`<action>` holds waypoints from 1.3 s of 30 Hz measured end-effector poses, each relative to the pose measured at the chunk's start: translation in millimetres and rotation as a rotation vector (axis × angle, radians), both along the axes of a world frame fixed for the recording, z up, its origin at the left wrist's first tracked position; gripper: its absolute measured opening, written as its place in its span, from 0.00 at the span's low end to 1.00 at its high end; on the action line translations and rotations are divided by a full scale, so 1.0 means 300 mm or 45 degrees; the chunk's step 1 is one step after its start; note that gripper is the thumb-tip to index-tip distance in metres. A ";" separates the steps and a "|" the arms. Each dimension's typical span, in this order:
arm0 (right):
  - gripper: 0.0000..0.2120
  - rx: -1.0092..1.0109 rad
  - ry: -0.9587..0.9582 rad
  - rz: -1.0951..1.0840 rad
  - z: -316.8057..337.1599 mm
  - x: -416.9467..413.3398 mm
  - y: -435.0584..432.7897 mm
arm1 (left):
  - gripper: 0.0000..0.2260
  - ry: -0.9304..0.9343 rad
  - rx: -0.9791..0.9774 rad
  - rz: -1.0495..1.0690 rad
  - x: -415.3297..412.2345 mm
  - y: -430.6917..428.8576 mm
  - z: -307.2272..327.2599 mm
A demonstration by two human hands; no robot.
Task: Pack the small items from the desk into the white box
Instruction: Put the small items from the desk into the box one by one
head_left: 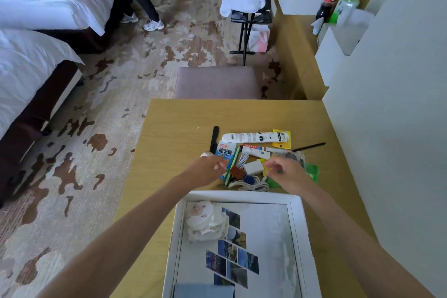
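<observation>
Two bare hands reached over a pale wooden desk [174,133] toward a heap of small items lying just beyond an open white cardboard box [301,237]. The left hand [205,169] hovered with fingers loosely curled at the edge of a blue-and-white snack packet [226,152] printed with large Chinese characters; whether it gripped anything could not be told. The right hand [287,174], fingers bent and thumb near forefinger, hung above a small white rectangular charger block [253,167] and a coiled white cable [254,186], with no clear hold on either. Further back lay a long white tube with black print [251,137], a yellow sachet [281,139] bearing unreadable writing, a slim black strip [214,139] and a green foil packet [313,172]. Inside the box sat a crumpled white plastic-wrapped bundle [208,222], resting on a liner showing slanted photo tiles [232,259].
</observation>
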State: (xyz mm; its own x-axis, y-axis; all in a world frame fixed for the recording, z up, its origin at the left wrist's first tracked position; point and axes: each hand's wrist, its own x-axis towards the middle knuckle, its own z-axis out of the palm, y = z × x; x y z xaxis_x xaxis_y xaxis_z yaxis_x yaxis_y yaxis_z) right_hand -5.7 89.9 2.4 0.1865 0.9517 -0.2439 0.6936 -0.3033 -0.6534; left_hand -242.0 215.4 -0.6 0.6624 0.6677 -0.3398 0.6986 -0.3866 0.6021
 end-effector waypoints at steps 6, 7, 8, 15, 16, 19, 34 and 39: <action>0.13 -0.378 -0.184 0.382 -0.126 0.034 0.122 | 0.08 0.299 0.054 -0.424 0.121 0.035 -0.093; 0.13 -0.400 -0.256 0.464 -0.145 0.032 0.138 | 0.08 0.294 0.096 -0.497 0.135 0.035 -0.105; 0.14 -0.402 -0.336 0.529 -0.161 0.030 0.153 | 0.08 0.284 0.140 -0.552 0.148 0.034 -0.117; 0.10 -0.267 -0.564 0.769 -0.230 0.057 0.168 | 0.07 0.243 0.300 -0.686 0.193 0.032 -0.179; 0.09 -0.232 -0.558 0.771 -0.235 0.061 0.156 | 0.07 0.253 0.311 -0.687 0.195 0.030 -0.179; 0.03 -0.138 -0.507 0.765 -0.242 0.068 0.117 | 0.07 0.322 0.367 -0.684 0.201 0.019 -0.171; 0.11 0.226 0.257 -0.192 0.035 0.191 -0.132 | 0.10 0.709 0.643 -0.698 0.275 -0.039 -0.129; 0.12 0.298 0.790 -0.532 0.143 0.127 -0.247 | 0.09 0.653 0.501 -0.606 0.270 -0.033 -0.138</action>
State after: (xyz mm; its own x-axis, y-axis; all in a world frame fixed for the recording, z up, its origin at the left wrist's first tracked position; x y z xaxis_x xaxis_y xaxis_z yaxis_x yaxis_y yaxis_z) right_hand 32.5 15.9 45.2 0.4356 0.8722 -0.2225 0.0394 -0.2654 -0.9633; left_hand -160.9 205.5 -42.1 0.7311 0.4873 -0.4776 0.5582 -0.8297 0.0080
